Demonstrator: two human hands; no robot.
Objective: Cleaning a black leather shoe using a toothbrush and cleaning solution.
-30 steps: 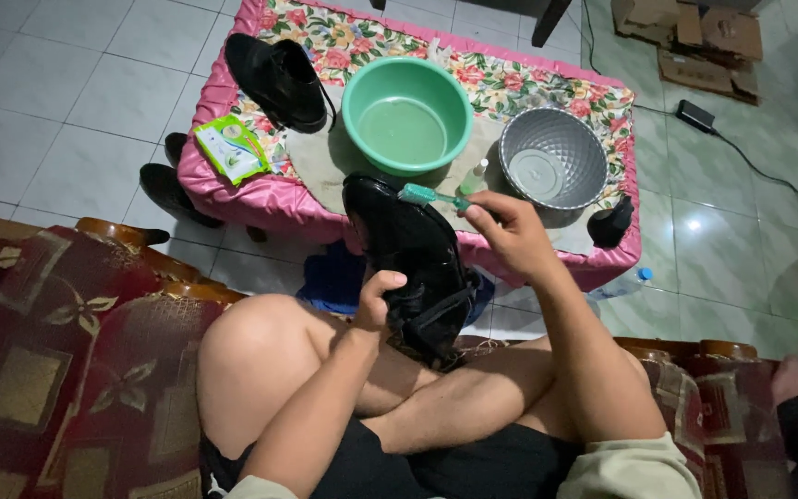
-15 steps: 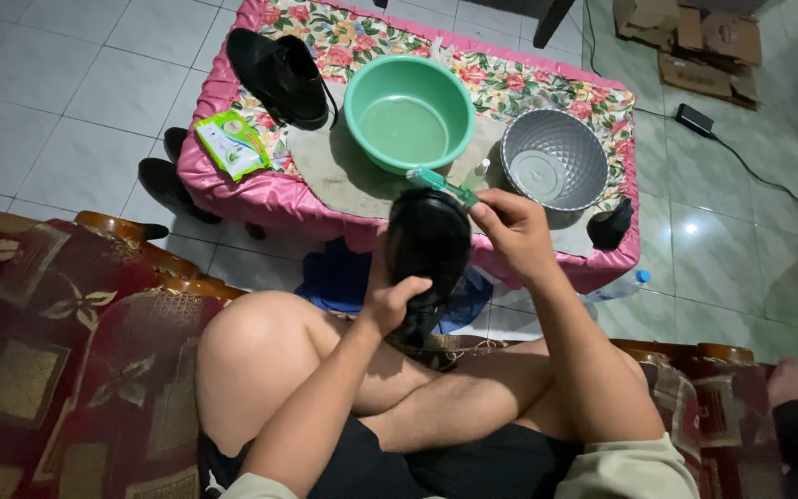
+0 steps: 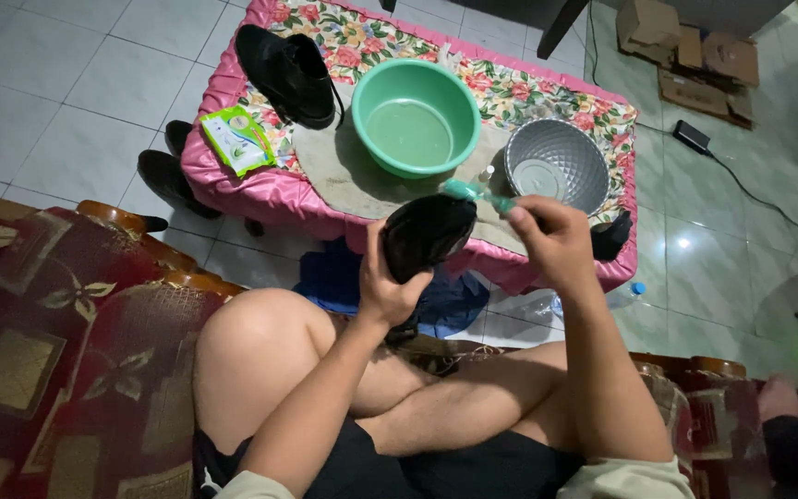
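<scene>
Left hand (image 3: 388,288) is gripping our black shoe (image 3: 425,237) over the knees, while our right hand (image 3: 549,242) is pinching a green toothbrush (image 3: 475,192) at its toe (scrubbing, we judge). Next we're probably needing the basin (image 3: 415,117) beyond.

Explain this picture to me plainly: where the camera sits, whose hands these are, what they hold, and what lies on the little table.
The one view comes from a camera worn on a person's head, looking down at their own hands and crossed legs. The left hand grips a black shoe. The right hand holds a green brush at the shoe's top edge. In front stands a low table with a flowered pink cloth. On it lie a green basin of water, a silver bowl, another black shoe and a green packet.
</scene>
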